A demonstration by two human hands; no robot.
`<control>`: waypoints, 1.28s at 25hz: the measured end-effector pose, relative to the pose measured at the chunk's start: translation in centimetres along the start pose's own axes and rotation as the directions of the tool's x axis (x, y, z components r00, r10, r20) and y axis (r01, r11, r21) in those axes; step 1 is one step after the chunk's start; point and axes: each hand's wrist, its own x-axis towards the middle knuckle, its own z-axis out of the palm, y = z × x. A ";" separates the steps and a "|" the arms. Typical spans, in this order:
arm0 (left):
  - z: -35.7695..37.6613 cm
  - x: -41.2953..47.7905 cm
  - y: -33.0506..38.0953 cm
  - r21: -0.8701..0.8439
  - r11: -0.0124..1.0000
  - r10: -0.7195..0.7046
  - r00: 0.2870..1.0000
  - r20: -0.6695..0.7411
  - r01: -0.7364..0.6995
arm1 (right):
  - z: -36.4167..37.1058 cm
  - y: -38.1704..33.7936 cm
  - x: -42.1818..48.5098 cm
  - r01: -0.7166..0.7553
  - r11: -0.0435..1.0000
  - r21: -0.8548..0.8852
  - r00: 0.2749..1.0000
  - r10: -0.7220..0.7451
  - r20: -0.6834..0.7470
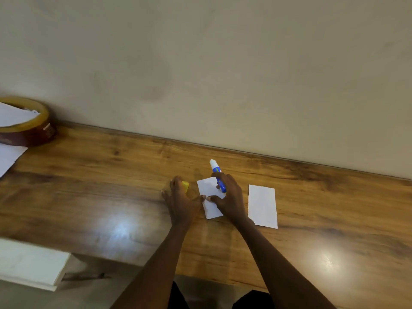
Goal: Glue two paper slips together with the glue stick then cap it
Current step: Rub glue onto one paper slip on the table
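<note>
Two white paper slips lie on the wooden table. The left slip (209,197) sits between my hands; the right slip (262,206) lies apart, to the right of my wrist. My right hand (229,197) grips the blue glue stick (217,172), uncapped, its white tip pointing up and away above the left slip, while the thumb touches that slip. My left hand (181,200) holds the yellow cap (185,186) under its fingers, and its thumb presses the left slip's edge.
A roll of brown tape (29,128) with papers in and under it sits at the far left by the wall. A white board (31,264) lies below the table's front edge at the left. The wall runs along the table's back edge.
</note>
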 end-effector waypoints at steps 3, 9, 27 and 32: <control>0.6 -0.2 -1.0 -0.038 0.999 -0.006 1.000 -0.024 0.006 | 0.3 -1.2 0.7 0.056 0.991 0.126 0.970 -0.024 -0.243; 1.3 -0.1 -1.8 -0.034 0.998 0.047 0.998 0.032 -0.045 | 1.1 -0.9 1.3 -0.102 0.604 0.791 0.858 0.456 -0.237; 0.9 -0.1 -1.9 -0.160 0.986 0.056 0.997 0.043 -0.049 | 3.0 0.7 1.6 0.037 0.952 0.305 0.991 0.004 -0.135; 0.9 -0.2 -1.9 -0.146 0.988 0.063 0.996 0.057 -0.054 | 3.2 0.6 1.4 0.053 0.977 0.208 0.988 -0.022 -0.151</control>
